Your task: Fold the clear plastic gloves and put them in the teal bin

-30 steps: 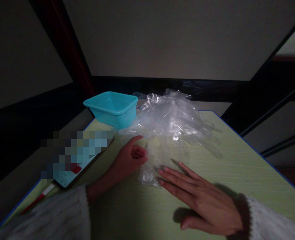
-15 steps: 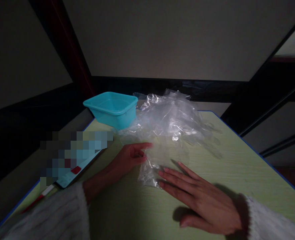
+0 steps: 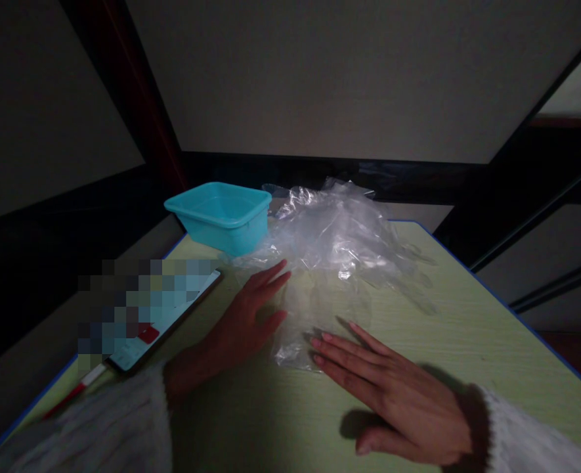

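A clear disposable plastic glove (image 3: pixel 297 328) lies on the table in front of me, its outline faint against the surface. My right hand (image 3: pixel 393 387) has its fingers stretched out, with the fingertips on the glove's right edge. At the glove's left side is my left hand (image 3: pixel 248 315), fingers apart and nothing held; whether it touches the film I cannot tell. Just behind, a crumpled heap of clear plastic gloves (image 3: pixel 339 226) spreads over the far part of the table, several empty glove fingers pointing right.
A turquoise plastic basin (image 3: pixel 248 233) stands at the far left of the pale table (image 3: pixel 467 328), against the heap. A phone (image 3: pixel 172 322) with a lit, partly blurred screen lies to the left, beside a red and white pen (image 3: pixel 81 387). Dark panels rise behind the blue table edge.
My left hand has let go of the glove's left side, its fingers spreading and the index finger lifting. The near end of the glove lies flatter. My right hand has barely moved.
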Tool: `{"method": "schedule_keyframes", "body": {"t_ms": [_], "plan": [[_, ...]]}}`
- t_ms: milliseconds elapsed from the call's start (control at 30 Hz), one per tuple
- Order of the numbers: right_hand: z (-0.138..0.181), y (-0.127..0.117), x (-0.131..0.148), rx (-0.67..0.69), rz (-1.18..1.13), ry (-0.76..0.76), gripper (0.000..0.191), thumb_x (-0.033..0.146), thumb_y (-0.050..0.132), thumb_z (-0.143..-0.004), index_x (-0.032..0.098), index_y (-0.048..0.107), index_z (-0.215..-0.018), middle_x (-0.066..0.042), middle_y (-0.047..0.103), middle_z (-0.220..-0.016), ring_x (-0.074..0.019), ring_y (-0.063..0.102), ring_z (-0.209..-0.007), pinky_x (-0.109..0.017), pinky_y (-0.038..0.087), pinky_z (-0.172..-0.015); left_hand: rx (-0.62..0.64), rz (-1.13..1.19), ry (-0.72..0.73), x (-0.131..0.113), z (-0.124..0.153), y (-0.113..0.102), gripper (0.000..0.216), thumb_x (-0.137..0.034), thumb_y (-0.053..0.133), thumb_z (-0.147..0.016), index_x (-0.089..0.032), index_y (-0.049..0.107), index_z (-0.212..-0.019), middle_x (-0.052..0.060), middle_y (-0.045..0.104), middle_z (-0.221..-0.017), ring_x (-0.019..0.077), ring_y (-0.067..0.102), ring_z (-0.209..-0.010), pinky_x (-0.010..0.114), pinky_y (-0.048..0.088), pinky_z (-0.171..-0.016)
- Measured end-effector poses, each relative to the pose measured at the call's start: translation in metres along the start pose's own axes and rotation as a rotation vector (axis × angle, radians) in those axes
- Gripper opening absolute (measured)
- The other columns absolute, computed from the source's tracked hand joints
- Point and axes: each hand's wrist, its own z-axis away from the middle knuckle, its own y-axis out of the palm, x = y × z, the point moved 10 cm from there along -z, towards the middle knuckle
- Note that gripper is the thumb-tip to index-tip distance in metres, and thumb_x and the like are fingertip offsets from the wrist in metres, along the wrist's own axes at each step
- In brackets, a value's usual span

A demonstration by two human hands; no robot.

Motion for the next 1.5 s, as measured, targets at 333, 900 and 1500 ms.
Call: {"method": "schedule_keyframes", "body": {"t_ms": [333,900,1500], "plan": [[0.001,0.005,0.000,0.029,-0.032,-0.001,0.075,0.049,0.041,-0.090,0.006,0.011,-0.144,-0.015,0.011,-0.149,-0.0237,0.008,-0.138,-0.049,0.004,-0.111,0.540,-0.351,0.281,-0.025,0.032,0.043,0.047,-0.021,0.031,-0.096,-0.011,0.023,-0.141,0.009,0.023,-0.150,0.0179,0.016,-0.138,0.037,0.016,-0.114],[0.003,0.008,0.000,0.038,-0.021,-0.002,0.074,0.049,0.041,-0.090,0.006,0.015,-0.144,-0.016,0.012,-0.149,-0.0241,0.007,-0.138,-0.050,0.004,-0.110,0.634,-0.324,0.263,-0.019,0.038,0.043,0.068,-0.049,0.047,-0.088,-0.016,0.023,-0.143,0.011,0.020,-0.150,0.0254,0.016,-0.138,0.043,0.015,-0.112],[-0.004,-0.005,0.008,0.036,0.003,-0.044,0.069,0.046,0.043,-0.090,0.004,0.025,-0.141,-0.016,0.020,-0.148,-0.0237,0.013,-0.138,-0.048,0.007,-0.111,0.583,-0.282,0.312,-0.022,0.039,0.039,0.069,-0.053,0.048,-0.086,-0.018,0.028,-0.141,0.014,0.015,-0.151,0.0309,0.013,-0.138,0.048,0.015,-0.111]]}}
